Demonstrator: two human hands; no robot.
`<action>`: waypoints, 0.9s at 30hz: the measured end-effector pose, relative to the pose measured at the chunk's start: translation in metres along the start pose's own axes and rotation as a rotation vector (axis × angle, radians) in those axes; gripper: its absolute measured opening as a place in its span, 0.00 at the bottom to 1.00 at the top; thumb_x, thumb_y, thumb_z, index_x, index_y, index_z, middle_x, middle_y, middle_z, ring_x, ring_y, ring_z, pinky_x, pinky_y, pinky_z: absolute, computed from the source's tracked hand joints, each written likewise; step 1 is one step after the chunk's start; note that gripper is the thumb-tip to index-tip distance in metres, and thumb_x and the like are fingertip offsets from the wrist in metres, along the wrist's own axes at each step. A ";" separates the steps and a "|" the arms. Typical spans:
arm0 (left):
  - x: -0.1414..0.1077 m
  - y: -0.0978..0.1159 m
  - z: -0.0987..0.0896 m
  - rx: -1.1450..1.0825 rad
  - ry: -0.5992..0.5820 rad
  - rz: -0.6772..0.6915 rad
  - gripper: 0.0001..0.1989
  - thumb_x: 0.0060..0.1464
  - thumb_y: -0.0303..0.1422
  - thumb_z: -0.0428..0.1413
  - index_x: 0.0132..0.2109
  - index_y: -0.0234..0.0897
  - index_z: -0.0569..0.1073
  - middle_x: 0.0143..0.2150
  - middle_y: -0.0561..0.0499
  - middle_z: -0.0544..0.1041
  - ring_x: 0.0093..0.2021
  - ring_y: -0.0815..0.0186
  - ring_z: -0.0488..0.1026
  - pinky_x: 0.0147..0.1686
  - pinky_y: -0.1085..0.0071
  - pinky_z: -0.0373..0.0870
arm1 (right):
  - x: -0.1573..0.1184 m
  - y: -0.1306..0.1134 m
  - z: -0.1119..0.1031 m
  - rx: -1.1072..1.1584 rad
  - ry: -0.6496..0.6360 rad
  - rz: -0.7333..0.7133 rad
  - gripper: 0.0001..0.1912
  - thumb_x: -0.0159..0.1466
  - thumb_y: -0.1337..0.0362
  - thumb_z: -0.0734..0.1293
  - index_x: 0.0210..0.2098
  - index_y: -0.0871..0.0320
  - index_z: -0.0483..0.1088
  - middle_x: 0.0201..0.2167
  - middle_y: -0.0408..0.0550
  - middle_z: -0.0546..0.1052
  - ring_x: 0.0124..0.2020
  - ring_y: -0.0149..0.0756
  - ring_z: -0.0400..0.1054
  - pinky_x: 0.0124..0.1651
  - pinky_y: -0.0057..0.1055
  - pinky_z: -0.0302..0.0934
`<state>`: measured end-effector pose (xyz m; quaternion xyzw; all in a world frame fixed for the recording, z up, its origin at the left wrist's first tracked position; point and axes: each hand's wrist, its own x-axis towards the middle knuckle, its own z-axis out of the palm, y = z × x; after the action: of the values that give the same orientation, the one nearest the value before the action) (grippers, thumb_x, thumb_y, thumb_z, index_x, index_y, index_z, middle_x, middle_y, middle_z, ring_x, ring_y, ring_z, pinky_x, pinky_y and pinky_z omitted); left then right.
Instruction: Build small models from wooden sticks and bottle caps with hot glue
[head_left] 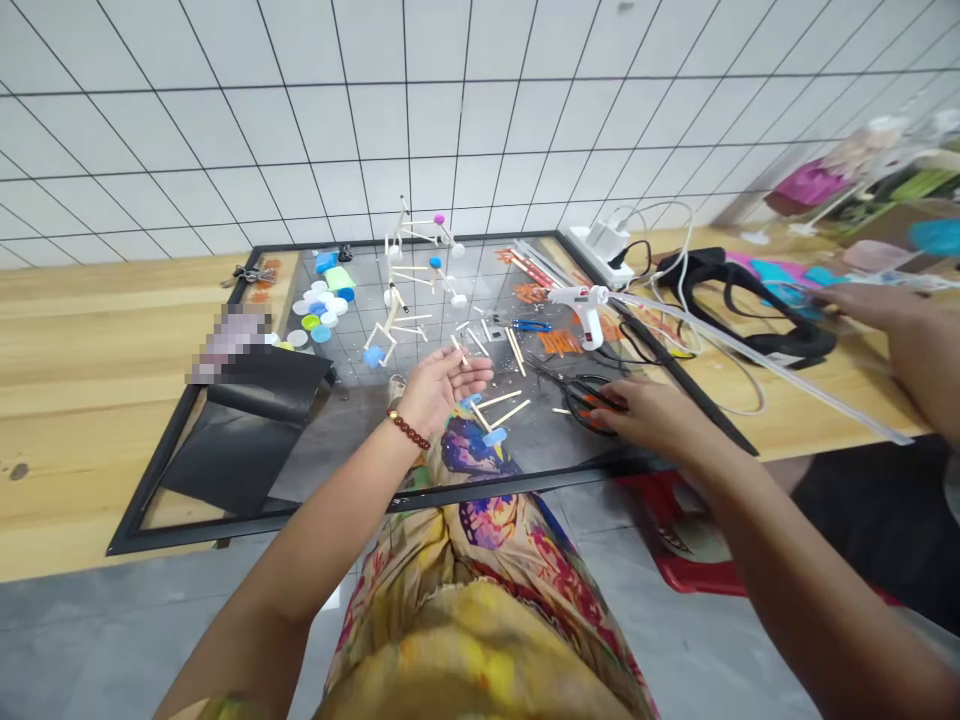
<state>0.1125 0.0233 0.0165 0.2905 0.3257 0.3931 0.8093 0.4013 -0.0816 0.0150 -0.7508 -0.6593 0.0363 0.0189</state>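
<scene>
Pinches a short stick [459, 350] between thumb and fingers of the left grip [442, 390], at the centre of the frame, with palm turned upward and the other fingers loosely spread. Has the right grip [646, 412] curled round the handles of the scissors [568, 386], right of centre, with blades pointing toward the upper left of the frame. Cannot tell how firmly pressed together.

Just below the left grip, shows a small frame [495, 437] of sticks and blue caps. Between both grips, shows loose sticks [516, 352], with blue snips [532, 325] slightly above. Toward upper centre, includes stick models [373, 356] with coloured caps; left of these, a cluster of loose caps [328, 319]. At lower left, includes a black sheet [240, 445], with keys [253, 274] farther up. All lying or standing on a black-edged glass panel [352, 420] laid over the wooden surface [97, 340].

Above the scissors, includes a white glue gun [579, 298] with a long glue stick [825, 397] slanting toward the lower right. At upper right of the panel, includes a power strip [592, 250]. At the right edge, shows another person's arm [930, 340], near a black strap [795, 345].
</scene>
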 end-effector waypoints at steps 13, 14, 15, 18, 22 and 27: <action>0.004 -0.002 -0.004 0.038 0.000 0.099 0.05 0.53 0.23 0.62 0.35 0.32 0.72 0.25 0.56 0.75 0.23 0.75 0.72 0.27 0.78 0.70 | -0.001 -0.006 -0.006 0.036 0.208 0.077 0.19 0.60 0.48 0.65 0.21 0.52 0.57 0.18 0.47 0.67 0.22 0.39 0.61 0.27 0.33 0.47; 0.004 -0.002 -0.005 0.045 -0.004 0.108 0.06 0.52 0.23 0.63 0.37 0.32 0.74 0.24 0.56 0.75 0.23 0.75 0.71 0.27 0.78 0.69 | -0.001 -0.009 -0.008 0.054 0.242 0.075 0.22 0.60 0.46 0.64 0.20 0.51 0.55 0.17 0.46 0.66 0.21 0.38 0.60 0.27 0.33 0.46; 0.005 -0.003 -0.006 0.055 -0.009 0.113 0.08 0.51 0.23 0.63 0.40 0.32 0.74 0.25 0.56 0.74 0.23 0.75 0.71 0.27 0.78 0.69 | 0.000 -0.014 -0.010 0.076 0.268 0.043 0.22 0.60 0.45 0.64 0.20 0.51 0.55 0.17 0.46 0.66 0.21 0.39 0.60 0.27 0.33 0.45; 0.005 -0.004 -0.006 0.102 -0.012 0.111 0.11 0.50 0.24 0.61 0.43 0.32 0.75 0.26 0.55 0.75 0.24 0.74 0.72 0.29 0.75 0.70 | 0.010 -0.036 -0.017 0.189 0.288 -0.142 0.18 0.61 0.48 0.64 0.24 0.52 0.60 0.23 0.48 0.72 0.24 0.39 0.64 0.29 0.33 0.49; 0.004 -0.004 -0.004 0.128 -0.011 0.163 0.03 0.53 0.27 0.58 0.37 0.33 0.73 0.25 0.57 0.68 0.24 0.73 0.70 0.29 0.73 0.71 | 0.029 -0.073 -0.021 0.272 0.262 -0.191 0.17 0.59 0.47 0.66 0.26 0.53 0.62 0.24 0.46 0.73 0.26 0.38 0.66 0.30 0.32 0.52; 0.007 -0.005 -0.007 0.181 -0.032 0.289 0.10 0.58 0.39 0.60 0.36 0.36 0.73 0.23 0.60 0.59 0.23 0.75 0.61 0.30 0.74 0.69 | 0.046 -0.105 -0.012 0.196 0.280 -0.218 0.21 0.60 0.43 0.65 0.33 0.55 0.67 0.30 0.50 0.76 0.32 0.43 0.70 0.32 0.32 0.52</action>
<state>0.1124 0.0279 0.0061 0.4122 0.3019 0.4697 0.7199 0.3041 -0.0224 0.0332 -0.6673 -0.7208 -0.0066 0.1874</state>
